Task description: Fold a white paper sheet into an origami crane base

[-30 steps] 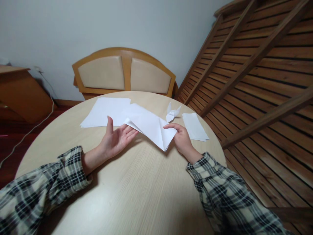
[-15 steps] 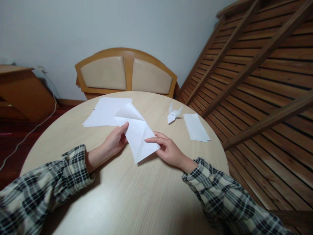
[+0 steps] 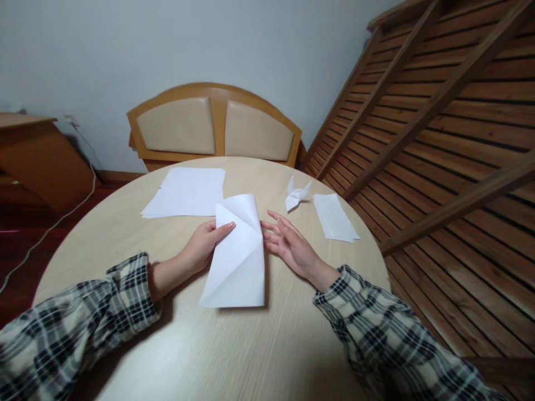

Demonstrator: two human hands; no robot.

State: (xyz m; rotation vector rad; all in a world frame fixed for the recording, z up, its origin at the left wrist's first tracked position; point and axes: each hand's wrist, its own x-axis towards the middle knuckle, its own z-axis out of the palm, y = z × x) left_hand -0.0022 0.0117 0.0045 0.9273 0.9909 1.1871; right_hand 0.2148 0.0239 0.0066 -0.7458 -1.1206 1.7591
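My left hand [image 3: 203, 245] pinches the left edge of a folded sheet of white paper [image 3: 242, 262], thumb on top and fingers underneath. Diagonal creases cross the sheet, and its long side points toward me above the table. To its right, my right hand [image 3: 290, 245] has its fingers stretched and apart, with the fingertips close by the paper's right edge; whether they touch it I cannot tell. Farther back on the right stands a folded white paper figure [image 3: 296, 196] with two upright points.
A stack of white paper [image 3: 188, 192] lies at the back left of the round wooden table [image 3: 175, 345]. Narrower paper pieces [image 3: 335, 217] lie near the right edge. Behind are a padded headboard [image 3: 215, 125] and, at right, a slatted wooden frame [image 3: 438, 139].
The folded paper has turned so its long side runs toward me, and it has come nearer. My right hand has let go of it, and its fingers have spread.
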